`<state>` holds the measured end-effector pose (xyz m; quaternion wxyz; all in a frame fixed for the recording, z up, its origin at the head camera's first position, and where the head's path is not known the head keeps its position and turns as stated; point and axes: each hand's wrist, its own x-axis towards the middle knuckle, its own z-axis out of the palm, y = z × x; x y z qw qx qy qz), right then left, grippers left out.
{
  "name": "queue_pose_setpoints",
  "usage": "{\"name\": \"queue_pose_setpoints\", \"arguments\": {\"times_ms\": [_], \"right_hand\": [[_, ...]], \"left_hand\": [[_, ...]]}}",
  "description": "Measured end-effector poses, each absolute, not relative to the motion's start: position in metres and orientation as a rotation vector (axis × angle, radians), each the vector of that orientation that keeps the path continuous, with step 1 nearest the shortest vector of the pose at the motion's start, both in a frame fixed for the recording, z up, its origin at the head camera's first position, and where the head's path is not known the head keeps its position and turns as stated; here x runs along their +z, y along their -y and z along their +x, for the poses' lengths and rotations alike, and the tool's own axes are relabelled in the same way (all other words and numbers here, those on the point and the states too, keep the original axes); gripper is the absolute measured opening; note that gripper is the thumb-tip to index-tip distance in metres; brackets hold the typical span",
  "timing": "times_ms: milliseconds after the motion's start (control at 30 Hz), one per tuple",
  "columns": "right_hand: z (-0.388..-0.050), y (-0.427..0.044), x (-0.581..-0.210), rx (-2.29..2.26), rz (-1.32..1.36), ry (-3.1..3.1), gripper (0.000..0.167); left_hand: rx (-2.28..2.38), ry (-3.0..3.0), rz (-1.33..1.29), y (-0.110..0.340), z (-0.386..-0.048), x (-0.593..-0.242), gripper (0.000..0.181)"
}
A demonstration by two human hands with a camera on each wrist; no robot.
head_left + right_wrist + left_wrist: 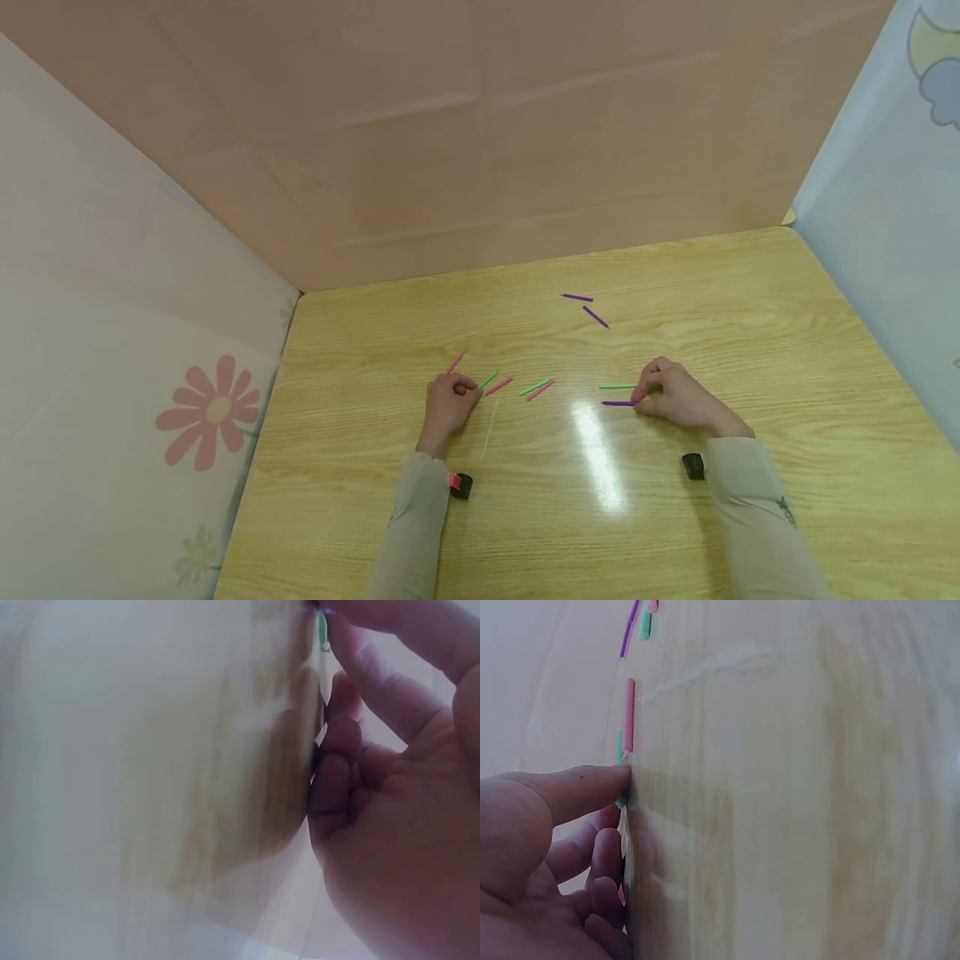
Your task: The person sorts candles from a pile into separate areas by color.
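My left hand [448, 406] is low over the table, its thumb and index finger pinching the near end of a green stick [489, 379]. A pink stick [498, 387] lies close beside the thumb tip, and in the left wrist view this pink stick [628, 716] partly covers the green one. Another pink stick [457, 361] lies just beyond the left knuckles. On the other side, my right hand [678, 398] pinches the end of a thin purple stick [617, 403] with a pointed tip. Parallel to it, a green stick [617, 386] reaches to the index finger; whether they touch is unclear.
Between the hands a green stick [534, 387] and a pink stick [542, 390] lie side by side. Farther back are two purple sticks [577, 297]. The wooden table [360, 350] meets a brown panel [525, 167] behind and pale patterned walls at both sides.
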<state>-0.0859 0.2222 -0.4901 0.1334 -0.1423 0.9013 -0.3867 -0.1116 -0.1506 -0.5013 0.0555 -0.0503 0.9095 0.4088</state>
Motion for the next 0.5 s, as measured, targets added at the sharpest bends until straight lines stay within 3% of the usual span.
{"name": "queue_pose_setpoints", "arguments": {"times_ms": [500], "right_hand": [[-0.0852, -0.2205, -0.4917, -1.081, -0.425, -2.653, 0.005]], "left_hand": [[1.243, -2.772, -0.101, 0.1529, -0.1123, -0.5027, 0.01]]}}
